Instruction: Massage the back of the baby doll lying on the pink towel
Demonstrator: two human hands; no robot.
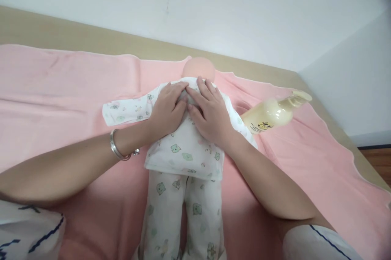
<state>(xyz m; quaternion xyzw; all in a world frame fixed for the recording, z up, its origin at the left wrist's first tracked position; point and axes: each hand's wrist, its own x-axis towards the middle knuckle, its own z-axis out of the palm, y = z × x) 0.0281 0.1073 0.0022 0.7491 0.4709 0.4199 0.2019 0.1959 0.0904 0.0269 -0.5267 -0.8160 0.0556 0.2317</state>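
Note:
A baby doll (198, 68) lies stretched out with its head away from me; no face shows on its smooth, round head. It wears a white long-sleeved top (186, 157) and matching trousers (166, 211), printed with small green animals. Flat on the upper part of the top rests my left hand (169, 107), fingers extended to the right. Beside it my right hand (210, 109) lies with its fingers spread over the same area. The fingertips of both hands come close together at the middle. Neither hand grips anything.
A pale yellow pump bottle (269, 115) lies tilted at the doll's right-hand side, partly behind the sleeve. Under everything spreads a wrinkled pink blanket (76, 84) on a tan tabletop (91, 31). White walls (244, 11) stand behind and to the right.

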